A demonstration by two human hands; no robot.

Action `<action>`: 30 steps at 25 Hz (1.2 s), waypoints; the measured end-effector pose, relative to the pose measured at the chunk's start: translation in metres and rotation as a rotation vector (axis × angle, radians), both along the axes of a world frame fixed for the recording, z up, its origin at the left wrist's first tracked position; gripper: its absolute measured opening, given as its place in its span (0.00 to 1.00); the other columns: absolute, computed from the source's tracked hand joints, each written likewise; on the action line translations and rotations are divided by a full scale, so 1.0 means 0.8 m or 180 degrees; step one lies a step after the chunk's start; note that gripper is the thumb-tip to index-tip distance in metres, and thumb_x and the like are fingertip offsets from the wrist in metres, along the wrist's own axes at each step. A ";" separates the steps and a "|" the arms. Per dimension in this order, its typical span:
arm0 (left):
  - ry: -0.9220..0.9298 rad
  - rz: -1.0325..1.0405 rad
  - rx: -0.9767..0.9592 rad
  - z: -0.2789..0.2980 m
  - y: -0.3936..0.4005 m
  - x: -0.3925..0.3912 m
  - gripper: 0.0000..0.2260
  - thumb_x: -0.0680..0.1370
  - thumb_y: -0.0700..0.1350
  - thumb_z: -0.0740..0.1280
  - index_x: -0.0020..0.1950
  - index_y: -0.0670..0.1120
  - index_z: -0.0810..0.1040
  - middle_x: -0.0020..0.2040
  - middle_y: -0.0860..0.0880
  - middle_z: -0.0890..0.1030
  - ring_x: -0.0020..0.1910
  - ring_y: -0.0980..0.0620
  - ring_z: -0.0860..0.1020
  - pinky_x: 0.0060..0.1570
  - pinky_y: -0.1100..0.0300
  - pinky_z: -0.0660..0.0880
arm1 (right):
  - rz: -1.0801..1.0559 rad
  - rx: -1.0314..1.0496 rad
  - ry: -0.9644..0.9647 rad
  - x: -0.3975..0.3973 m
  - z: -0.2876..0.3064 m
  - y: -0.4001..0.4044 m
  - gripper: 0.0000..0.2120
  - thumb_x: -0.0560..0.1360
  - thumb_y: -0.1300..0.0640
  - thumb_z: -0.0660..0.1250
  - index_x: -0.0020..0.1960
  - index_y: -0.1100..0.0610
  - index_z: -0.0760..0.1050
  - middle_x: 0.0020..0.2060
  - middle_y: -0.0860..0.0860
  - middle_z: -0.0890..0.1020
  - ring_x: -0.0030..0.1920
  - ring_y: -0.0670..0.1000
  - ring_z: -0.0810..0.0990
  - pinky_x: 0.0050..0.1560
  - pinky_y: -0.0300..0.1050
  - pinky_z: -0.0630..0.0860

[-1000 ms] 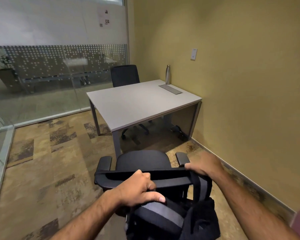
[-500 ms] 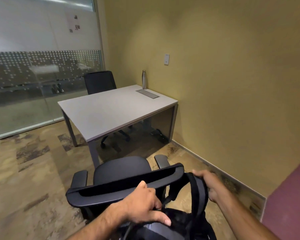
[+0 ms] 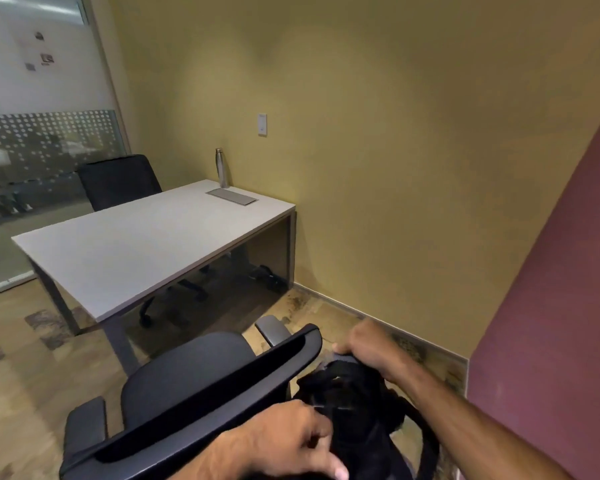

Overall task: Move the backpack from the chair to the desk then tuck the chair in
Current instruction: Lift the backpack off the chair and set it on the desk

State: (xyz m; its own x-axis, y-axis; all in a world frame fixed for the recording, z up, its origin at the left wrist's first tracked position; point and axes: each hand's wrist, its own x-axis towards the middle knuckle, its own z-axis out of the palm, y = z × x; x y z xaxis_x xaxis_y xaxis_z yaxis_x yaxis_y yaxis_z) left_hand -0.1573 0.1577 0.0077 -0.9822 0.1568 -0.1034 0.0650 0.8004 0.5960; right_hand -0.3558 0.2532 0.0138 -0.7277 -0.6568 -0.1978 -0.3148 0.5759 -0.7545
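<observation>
A black backpack [image 3: 354,407] hangs low at the bottom of the view, just right of the black office chair's backrest [image 3: 201,407]. My right hand [image 3: 368,344] grips its top end. My left hand [image 3: 291,438] holds the near side of the bag, beside the backrest's top rail. The chair's seat [image 3: 187,372] has nothing on it and faces the white desk [image 3: 146,244], a short way back from its front edge.
On the desk's far right corner stand a steel bottle [image 3: 222,168] and a flat grey cover plate [image 3: 231,196]. A second black chair [image 3: 118,180] sits behind the desk. A yellow wall runs along the right, a maroon panel [image 3: 551,323] close by.
The backpack's strap has come off the backrest and the bag has shifted to the right of the chair. The view has swung right.
</observation>
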 end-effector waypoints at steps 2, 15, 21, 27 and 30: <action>0.0422 0.0533 0.0886 0.006 0.002 -0.024 0.22 0.70 0.65 0.75 0.34 0.50 0.73 0.29 0.57 0.73 0.31 0.60 0.71 0.36 0.61 0.67 | 0.0095 0.0132 0.0537 -0.011 0.025 0.008 0.25 0.66 0.57 0.78 0.21 0.55 0.63 0.16 0.44 0.63 0.21 0.45 0.58 0.26 0.44 0.59; 0.0303 0.1087 0.2871 0.058 0.037 -0.275 0.30 0.71 0.69 0.56 0.43 0.45 0.84 0.41 0.47 0.84 0.41 0.54 0.82 0.44 0.63 0.77 | 0.1170 0.0333 0.1869 -0.155 0.137 0.053 0.30 0.70 0.36 0.51 0.27 0.62 0.66 0.24 0.59 0.70 0.26 0.54 0.65 0.30 0.50 0.62; 0.0174 0.0690 0.4174 0.048 0.057 -0.351 0.39 0.62 0.64 0.81 0.51 0.29 0.79 0.47 0.34 0.80 0.42 0.42 0.78 0.43 0.54 0.76 | 0.0827 -0.0080 0.1741 -0.218 0.132 0.075 0.24 0.81 0.36 0.57 0.49 0.57 0.76 0.38 0.53 0.82 0.38 0.54 0.80 0.42 0.50 0.75; 0.0424 0.0506 0.4365 0.047 0.084 -0.392 0.27 0.67 0.51 0.82 0.49 0.29 0.78 0.44 0.34 0.80 0.45 0.38 0.75 0.46 0.49 0.73 | -0.0111 -0.0881 0.1182 -0.245 0.128 0.104 0.34 0.72 0.24 0.57 0.54 0.54 0.78 0.44 0.55 0.86 0.46 0.55 0.84 0.48 0.50 0.79; 0.0560 0.0670 0.4321 0.043 0.083 -0.394 0.22 0.65 0.51 0.83 0.42 0.36 0.79 0.35 0.41 0.76 0.34 0.46 0.73 0.35 0.55 0.74 | -0.0747 -0.1355 0.0652 -0.261 0.075 0.162 0.29 0.68 0.31 0.70 0.63 0.44 0.74 0.61 0.47 0.82 0.63 0.46 0.80 0.65 0.48 0.76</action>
State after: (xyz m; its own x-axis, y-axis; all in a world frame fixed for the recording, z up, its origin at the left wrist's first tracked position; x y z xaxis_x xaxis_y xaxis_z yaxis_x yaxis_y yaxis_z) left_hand -0.4722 0.2241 0.0424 -0.9838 -0.1173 0.1357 0.1713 -0.3900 0.9047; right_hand -0.5650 0.3829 0.0737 -0.8606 -0.4628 0.2126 -0.3796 0.3047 -0.8735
